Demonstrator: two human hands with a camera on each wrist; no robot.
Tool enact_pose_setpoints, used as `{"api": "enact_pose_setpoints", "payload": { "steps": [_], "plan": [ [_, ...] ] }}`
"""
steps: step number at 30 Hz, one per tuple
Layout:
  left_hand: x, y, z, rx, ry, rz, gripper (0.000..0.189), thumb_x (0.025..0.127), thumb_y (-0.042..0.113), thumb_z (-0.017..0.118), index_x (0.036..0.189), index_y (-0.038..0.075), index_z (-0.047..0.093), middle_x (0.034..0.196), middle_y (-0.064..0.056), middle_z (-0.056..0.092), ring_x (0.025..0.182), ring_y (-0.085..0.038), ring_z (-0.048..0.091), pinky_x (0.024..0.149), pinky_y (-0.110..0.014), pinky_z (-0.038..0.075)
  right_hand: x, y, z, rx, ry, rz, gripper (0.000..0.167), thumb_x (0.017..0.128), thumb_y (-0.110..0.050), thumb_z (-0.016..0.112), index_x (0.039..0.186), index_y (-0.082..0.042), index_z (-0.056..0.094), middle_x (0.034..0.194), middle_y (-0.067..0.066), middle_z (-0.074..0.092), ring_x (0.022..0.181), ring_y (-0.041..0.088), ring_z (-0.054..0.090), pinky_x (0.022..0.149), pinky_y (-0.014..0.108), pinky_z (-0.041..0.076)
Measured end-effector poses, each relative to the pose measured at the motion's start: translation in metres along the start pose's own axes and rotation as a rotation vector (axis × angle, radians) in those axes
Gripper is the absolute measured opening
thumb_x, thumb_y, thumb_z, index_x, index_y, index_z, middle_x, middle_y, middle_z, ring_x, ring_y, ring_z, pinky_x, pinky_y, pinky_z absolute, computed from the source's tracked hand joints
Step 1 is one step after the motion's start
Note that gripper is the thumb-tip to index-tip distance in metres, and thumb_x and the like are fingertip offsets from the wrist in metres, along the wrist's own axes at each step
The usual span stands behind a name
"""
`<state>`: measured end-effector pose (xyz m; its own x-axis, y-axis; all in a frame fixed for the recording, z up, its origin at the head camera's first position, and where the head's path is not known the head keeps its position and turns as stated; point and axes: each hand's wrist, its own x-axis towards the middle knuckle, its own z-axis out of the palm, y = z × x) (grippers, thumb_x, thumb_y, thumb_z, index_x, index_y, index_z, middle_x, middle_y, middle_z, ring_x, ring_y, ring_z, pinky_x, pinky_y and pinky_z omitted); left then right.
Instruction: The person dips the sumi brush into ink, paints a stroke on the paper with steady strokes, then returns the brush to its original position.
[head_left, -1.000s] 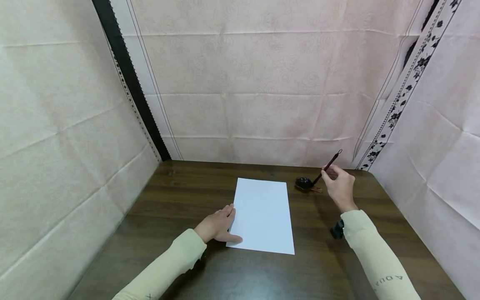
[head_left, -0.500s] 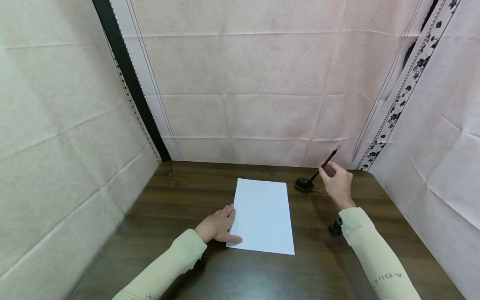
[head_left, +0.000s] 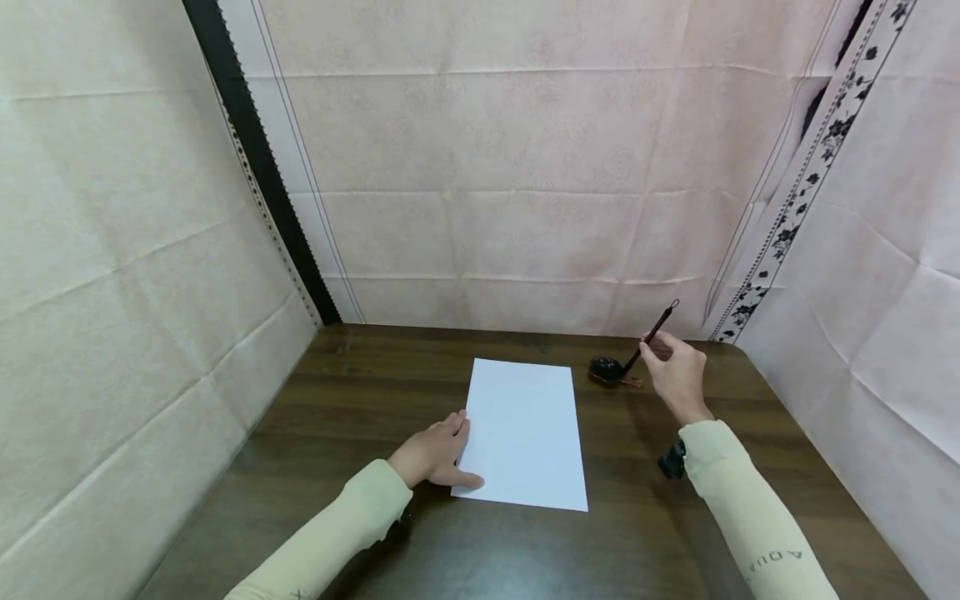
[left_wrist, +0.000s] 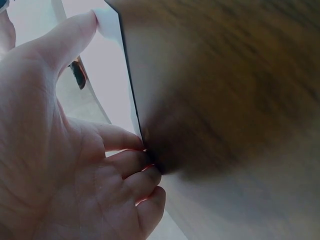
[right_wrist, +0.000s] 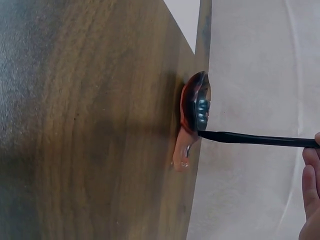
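A white sheet of paper (head_left: 525, 433) lies on the dark wooden table. At its lower left edge my left hand (head_left: 438, 454) rests with the thumb on the paper and the fingers along the side. In the left wrist view the left hand (left_wrist: 75, 135) shows loosely bent fingers at the paper's edge. Right of the sheet sits a small black ink dish (head_left: 606, 368) on a reddish-brown base. My right hand (head_left: 678, 375) pinches a dark ink brush (head_left: 658, 323) by its handle, tilted. The brush's black tip (right_wrist: 210, 135) is at the dish's rim in the right wrist view.
The wooden table (head_left: 360, 408) runs back to a pale cloth wall (head_left: 480, 208). More cloth hangs along both sides, with a floral border (head_left: 787, 225) on the right and a dark strip (head_left: 262, 158) on the left.
The right hand with the brush shifts slightly left and up, then comes down a little; the brush tip stays by the dish. The left hand and paper hold still.
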<state>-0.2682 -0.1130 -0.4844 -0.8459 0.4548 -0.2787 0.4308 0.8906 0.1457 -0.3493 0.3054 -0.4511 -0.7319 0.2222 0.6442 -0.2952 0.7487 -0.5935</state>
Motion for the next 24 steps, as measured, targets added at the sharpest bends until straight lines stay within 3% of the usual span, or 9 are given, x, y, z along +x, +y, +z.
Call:
{"api": "enact_pose_setpoints", "payload": {
  "steps": [3, 9, 14, 16, 20, 24],
  "plan": [
    [0.000, 0.000, 0.000, -0.001, -0.002, 0.000, 0.111, 0.090, 0.071, 0.069, 0.165, 0.001, 0.029, 0.177, -0.016, 0.023, 0.164, -0.029, 0.025, 0.132, -0.045, 0.029, 0.003, -0.002, -0.002, 0.011, 0.010, -0.022, 0.013, 0.097, -0.014, 0.076, 0.107, -0.007, 0.081, 0.099, 0.014, 0.083, 0.080, -0.021, 0.053, 0.079, 0.001, 0.040],
    [0.001, -0.001, 0.001, 0.002, 0.002, 0.004, 0.109, 0.090, 0.070, 0.069, 0.165, 0.000, 0.030, 0.176, -0.016, 0.023, 0.164, -0.029, 0.026, 0.132, -0.045, 0.029, 0.007, -0.007, -0.003, 0.050, 0.041, -0.047, 0.010, 0.096, -0.013, 0.077, 0.103, -0.006, 0.081, 0.096, 0.016, 0.082, 0.079, -0.005, 0.067, 0.075, -0.001, 0.041],
    [0.001, -0.001, 0.001, 0.004, 0.001, 0.011, 0.109, 0.090, 0.071, 0.068, 0.165, 0.001, 0.030, 0.177, -0.016, 0.023, 0.164, -0.030, 0.026, 0.132, -0.045, 0.029, 0.000, -0.005, -0.001, 0.040, 0.009, -0.003, 0.011, 0.098, -0.016, 0.076, 0.104, -0.007, 0.080, 0.097, 0.014, 0.082, 0.079, -0.016, 0.059, 0.076, 0.004, 0.043],
    [0.001, -0.002, 0.002, 0.007, -0.001, 0.015, 0.109, 0.091, 0.071, 0.067, 0.165, 0.001, 0.029, 0.177, -0.016, 0.022, 0.164, -0.030, 0.026, 0.132, -0.045, 0.029, -0.003, -0.003, 0.000, 0.027, -0.007, 0.019, 0.012, 0.099, -0.017, 0.076, 0.105, -0.008, 0.080, 0.098, 0.013, 0.082, 0.081, -0.015, 0.059, 0.077, 0.005, 0.042],
    [0.001, -0.002, 0.002, 0.013, 0.001, 0.019, 0.108, 0.091, 0.070, 0.067, 0.165, 0.000, 0.030, 0.177, -0.016, 0.023, 0.164, -0.031, 0.026, 0.132, -0.046, 0.030, -0.008, 0.000, 0.001, 0.017, -0.024, 0.033, 0.014, 0.099, -0.017, 0.075, 0.107, -0.007, 0.080, 0.101, 0.013, 0.083, 0.086, 0.010, 0.074, 0.078, 0.004, 0.041],
    [0.001, -0.002, 0.001, 0.009, 0.004, 0.019, 0.108, 0.091, 0.069, 0.067, 0.165, 0.001, 0.030, 0.177, -0.016, 0.023, 0.164, -0.030, 0.026, 0.132, -0.046, 0.029, -0.007, 0.001, 0.000, 0.031, -0.025, 0.025, 0.015, 0.100, -0.016, 0.073, 0.108, -0.005, 0.079, 0.103, 0.016, 0.082, 0.094, 0.031, 0.078, 0.076, 0.000, 0.039]
  ]
}}
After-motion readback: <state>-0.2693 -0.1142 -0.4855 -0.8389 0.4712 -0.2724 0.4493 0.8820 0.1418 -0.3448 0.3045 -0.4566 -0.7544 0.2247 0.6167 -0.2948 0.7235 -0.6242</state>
